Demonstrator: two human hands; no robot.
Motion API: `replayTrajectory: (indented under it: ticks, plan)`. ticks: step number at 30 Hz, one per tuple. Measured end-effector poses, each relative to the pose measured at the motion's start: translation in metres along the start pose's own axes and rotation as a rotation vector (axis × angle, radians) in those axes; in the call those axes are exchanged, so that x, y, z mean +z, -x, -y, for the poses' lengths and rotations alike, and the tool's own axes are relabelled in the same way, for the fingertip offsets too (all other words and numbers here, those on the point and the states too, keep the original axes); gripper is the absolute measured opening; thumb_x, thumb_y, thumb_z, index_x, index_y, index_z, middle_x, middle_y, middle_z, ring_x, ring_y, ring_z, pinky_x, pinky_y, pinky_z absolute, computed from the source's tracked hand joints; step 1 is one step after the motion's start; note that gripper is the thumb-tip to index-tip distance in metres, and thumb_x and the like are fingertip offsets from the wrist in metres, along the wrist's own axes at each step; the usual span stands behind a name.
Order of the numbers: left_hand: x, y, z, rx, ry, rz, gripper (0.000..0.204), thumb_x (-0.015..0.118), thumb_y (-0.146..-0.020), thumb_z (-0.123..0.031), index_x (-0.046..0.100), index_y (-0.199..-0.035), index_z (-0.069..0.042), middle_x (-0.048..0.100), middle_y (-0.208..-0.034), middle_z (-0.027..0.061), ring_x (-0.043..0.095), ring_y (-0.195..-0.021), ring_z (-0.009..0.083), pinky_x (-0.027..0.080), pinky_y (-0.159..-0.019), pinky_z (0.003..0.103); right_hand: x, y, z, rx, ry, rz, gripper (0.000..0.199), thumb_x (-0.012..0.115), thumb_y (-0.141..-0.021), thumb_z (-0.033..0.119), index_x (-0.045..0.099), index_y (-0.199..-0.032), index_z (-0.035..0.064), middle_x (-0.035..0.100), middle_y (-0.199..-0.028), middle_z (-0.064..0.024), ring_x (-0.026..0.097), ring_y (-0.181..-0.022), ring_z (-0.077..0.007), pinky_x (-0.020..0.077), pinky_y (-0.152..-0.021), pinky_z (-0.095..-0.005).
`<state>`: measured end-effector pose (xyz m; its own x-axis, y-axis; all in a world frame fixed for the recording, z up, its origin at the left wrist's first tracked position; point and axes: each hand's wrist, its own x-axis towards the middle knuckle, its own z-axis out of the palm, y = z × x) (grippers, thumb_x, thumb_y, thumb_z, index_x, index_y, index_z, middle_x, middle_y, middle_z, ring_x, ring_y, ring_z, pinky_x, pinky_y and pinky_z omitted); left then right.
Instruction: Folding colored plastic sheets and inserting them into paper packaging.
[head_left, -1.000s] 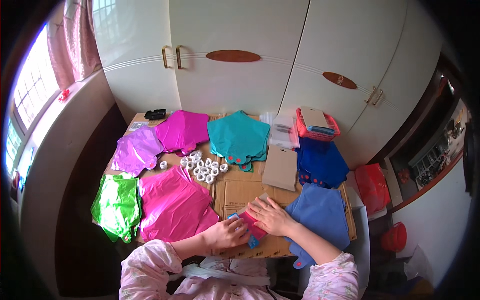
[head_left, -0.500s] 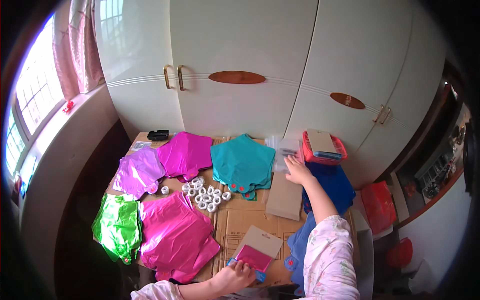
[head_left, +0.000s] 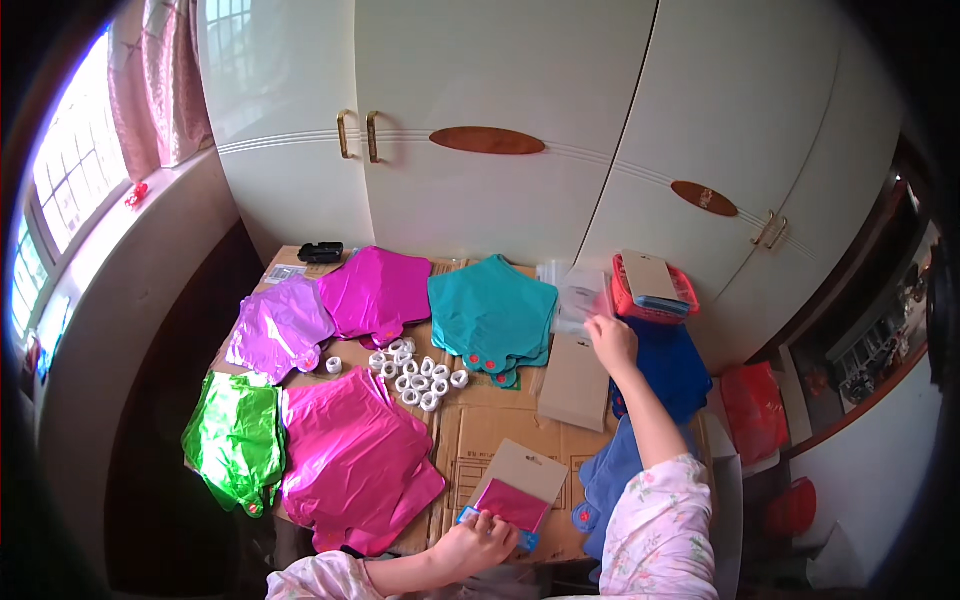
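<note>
At the table's near edge, my left hand point(head_left: 478, 545) is closed over the lower end of a backing card point(head_left: 530, 468) with a hang hole. A folded magenta foil piece point(head_left: 512, 504) lies on the card, and a blue strip point(head_left: 528, 540) shows by my fingers. My right hand point(head_left: 614, 345) is at the back right, its fingers pinched at the edge of a clear plastic bag point(head_left: 583, 298). Under that hand lies a stack of plain brown cards point(head_left: 573, 385). Further clear bags lie beside it, partly hidden.
Flat foil balloons in stacks lie around: green point(head_left: 235, 440), pink point(head_left: 360, 465), lilac point(head_left: 280, 325), purple point(head_left: 377, 295), teal point(head_left: 492, 312) and blue point(head_left: 665, 370). White ribbon rolls point(head_left: 412, 383) cluster mid-table. A red basket point(head_left: 684, 290) holds cards. Behind stands a white cabinet point(head_left: 480, 200).
My right hand has drawn toward me, its fingers going from spread on the clear bags to pinched at one bag's edge. My left hand stays on the card. The view has shifted slightly.
</note>
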<state>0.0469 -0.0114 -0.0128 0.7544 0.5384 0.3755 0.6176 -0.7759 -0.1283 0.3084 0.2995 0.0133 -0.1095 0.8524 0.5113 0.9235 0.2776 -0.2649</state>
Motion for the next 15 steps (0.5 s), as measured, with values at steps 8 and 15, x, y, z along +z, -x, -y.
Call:
replayTrajectory:
  ticks: [8,15]
  plan:
    - [-0.005,0.015,-0.007,-0.041,0.084,-0.043,0.022,0.058,-0.071,-0.017,0.056,-0.09,-0.008,0.055,-0.082,0.0021,0.062,-0.078,0.0135,0.054,-0.058,0.024,-0.024,0.074,0.037,-0.497,0.267,-0.138,0.018,0.067,-0.073,0.019,0.05,-0.07,0.0126,0.055,-0.07,-0.0019,0.062,-0.067,-0.0198,0.0484,-0.054,-0.0355]
    - [-0.01,0.021,-0.019,-0.057,0.08,-0.017,0.027,0.058,-0.072,-0.017,0.055,-0.098,-0.009,0.057,-0.088,0.0046,0.063,-0.088,0.019,0.056,-0.063,0.028,-0.019,0.023,0.019,-0.042,0.056,-0.356,0.022,0.064,-0.083,0.026,0.051,-0.074,0.0108,0.06,-0.072,-0.0099,0.061,-0.063,-0.034,0.0468,-0.053,-0.0458]
